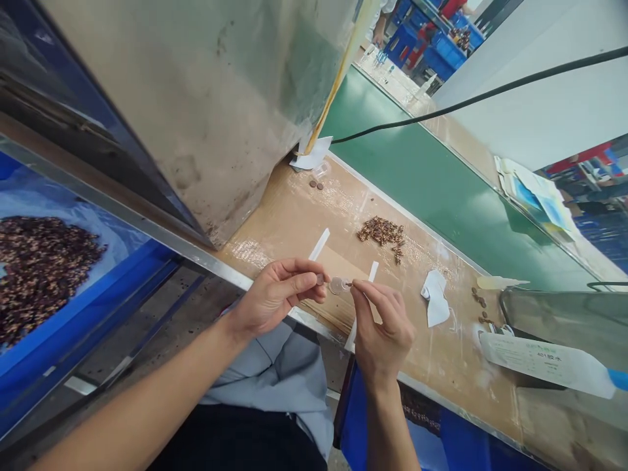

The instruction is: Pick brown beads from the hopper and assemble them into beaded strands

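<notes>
Over the front edge of the workbench, my left hand (282,288) pinches a small brown disc (320,279) between thumb and fingertips. My right hand (385,317) is closed in a pinch on a tiny dark piece (349,284), too small to name. Between the two hands a clear round piece (337,285) shows over the cardboard; whether it is held or lying there I cannot tell. Beyond my hands lies a loose pile of small brown and copper-coloured parts (380,231).
A white cloth (435,297) and a labelled bottle (547,363) lie to the right. Two brown discs (316,185) sit near the metal housing (206,98). A blue bin (122,281) full of small parts stands at left. A black cable (471,104) crosses above the green panel (392,137).
</notes>
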Demonstrator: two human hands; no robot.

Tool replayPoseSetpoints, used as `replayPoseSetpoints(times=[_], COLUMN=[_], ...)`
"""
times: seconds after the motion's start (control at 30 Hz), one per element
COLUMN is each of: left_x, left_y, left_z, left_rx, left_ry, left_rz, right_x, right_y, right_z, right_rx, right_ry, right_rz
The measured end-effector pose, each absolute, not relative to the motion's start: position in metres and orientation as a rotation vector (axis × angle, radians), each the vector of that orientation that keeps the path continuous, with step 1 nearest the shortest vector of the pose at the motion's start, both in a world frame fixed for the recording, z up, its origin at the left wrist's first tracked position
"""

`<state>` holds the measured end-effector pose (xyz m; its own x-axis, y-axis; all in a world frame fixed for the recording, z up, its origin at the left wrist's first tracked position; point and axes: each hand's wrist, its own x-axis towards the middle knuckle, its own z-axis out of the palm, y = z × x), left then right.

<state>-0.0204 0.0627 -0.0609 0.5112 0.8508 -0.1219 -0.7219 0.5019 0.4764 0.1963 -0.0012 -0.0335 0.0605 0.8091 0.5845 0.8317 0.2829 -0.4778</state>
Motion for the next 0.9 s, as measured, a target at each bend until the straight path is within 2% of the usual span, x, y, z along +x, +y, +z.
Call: replayPoseSetpoints(times=[0.9], left_x=[-0.0216], left_y=[0.0594], left_z=[-0.0626], left_rx=[0.399], left_ry=[0.344], left_rz=[0.963], right_x=[0.1921], right_y=[-0.0001], right_z=[-0.035], right_rx=[-1.499], right_ry=[-1.748], right_rz=[-0.108])
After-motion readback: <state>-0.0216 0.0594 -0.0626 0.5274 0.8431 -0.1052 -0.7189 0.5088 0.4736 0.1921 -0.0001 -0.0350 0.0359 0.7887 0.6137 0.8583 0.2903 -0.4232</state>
